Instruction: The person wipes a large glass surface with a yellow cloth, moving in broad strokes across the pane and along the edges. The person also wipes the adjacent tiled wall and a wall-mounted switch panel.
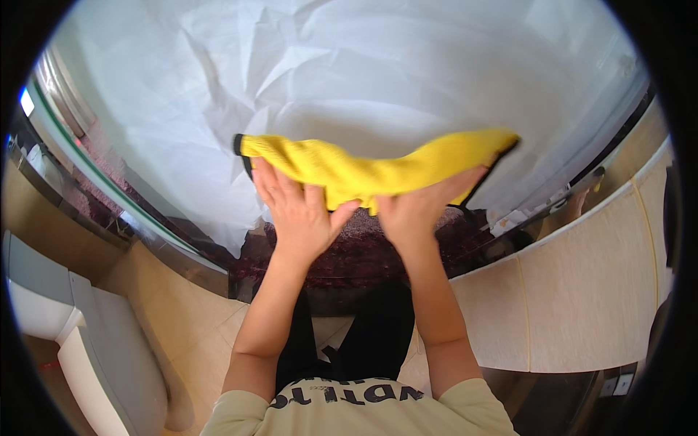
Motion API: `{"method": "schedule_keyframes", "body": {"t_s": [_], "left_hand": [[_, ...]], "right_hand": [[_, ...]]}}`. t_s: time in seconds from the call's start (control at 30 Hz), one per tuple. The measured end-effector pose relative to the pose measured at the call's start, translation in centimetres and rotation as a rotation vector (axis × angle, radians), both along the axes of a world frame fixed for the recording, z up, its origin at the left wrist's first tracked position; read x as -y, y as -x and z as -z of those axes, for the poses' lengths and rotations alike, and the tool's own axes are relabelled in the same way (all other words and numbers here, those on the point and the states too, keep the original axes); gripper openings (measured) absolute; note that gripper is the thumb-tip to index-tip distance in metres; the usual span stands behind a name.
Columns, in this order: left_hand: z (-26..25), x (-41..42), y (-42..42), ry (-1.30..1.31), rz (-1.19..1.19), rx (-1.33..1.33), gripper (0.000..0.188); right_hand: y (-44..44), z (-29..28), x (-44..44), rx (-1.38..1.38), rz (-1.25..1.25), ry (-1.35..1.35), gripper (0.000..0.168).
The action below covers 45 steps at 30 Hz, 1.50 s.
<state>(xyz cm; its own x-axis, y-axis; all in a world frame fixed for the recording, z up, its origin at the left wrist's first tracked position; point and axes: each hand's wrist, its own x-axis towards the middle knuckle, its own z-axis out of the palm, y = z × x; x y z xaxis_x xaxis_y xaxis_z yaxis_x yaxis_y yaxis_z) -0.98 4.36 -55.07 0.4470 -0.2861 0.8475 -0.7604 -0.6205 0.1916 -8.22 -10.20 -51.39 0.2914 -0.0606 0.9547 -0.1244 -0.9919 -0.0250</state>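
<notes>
A yellow cloth (376, 169) with black edging is stretched sideways between my two hands, its middle sagging in soft folds. My left hand (297, 210) holds its left part, back of the hand up, with the upper fold over some fingertips and the thumb pointing inward. On the other side, my right hand (417, 210) grips the right part; it is blurred, and most of its fingers are hidden by the cloth. Beyond the cloth spreads a large, wrinkled white sheet (349, 65), whose material I cannot tell.
Dark red, mottled flooring or matting (349, 253) shows below my hands. A glass panel edge (125, 180) curves along the left. A white toilet (117, 349) stands at lower left on beige floor tiles (185, 305). Beige wall tiles (583, 305) and a wall switch (623, 384) are at right.
</notes>
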Motion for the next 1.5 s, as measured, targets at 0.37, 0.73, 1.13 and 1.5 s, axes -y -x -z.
{"method": "schedule_keyframes", "body": {"t_s": [0.37,0.73,1.13,1.5], "left_hand": [[-1.0,-10.4,-6.7,0.281,0.010,-0.065,0.073],[7.6,-15.7,-12.8,0.386,-0.065,-0.251,0.048],[-6.3,-8.3,-10.9,0.258,-0.003,0.423,0.065],[7.8,-7.1,-7.1,-0.084,-0.070,0.209,0.077]], "right_hand": [[-5.5,-6.9,-9.2,-0.064,-0.122,0.222,0.075],[-10.9,1.2,-17.6,-0.508,0.128,0.949,0.055],[-6.1,-0.1,-10.3,-0.153,-0.015,0.107,0.082],[-1.2,10.4,-5.8,-0.208,0.062,-0.095,0.081]]}}
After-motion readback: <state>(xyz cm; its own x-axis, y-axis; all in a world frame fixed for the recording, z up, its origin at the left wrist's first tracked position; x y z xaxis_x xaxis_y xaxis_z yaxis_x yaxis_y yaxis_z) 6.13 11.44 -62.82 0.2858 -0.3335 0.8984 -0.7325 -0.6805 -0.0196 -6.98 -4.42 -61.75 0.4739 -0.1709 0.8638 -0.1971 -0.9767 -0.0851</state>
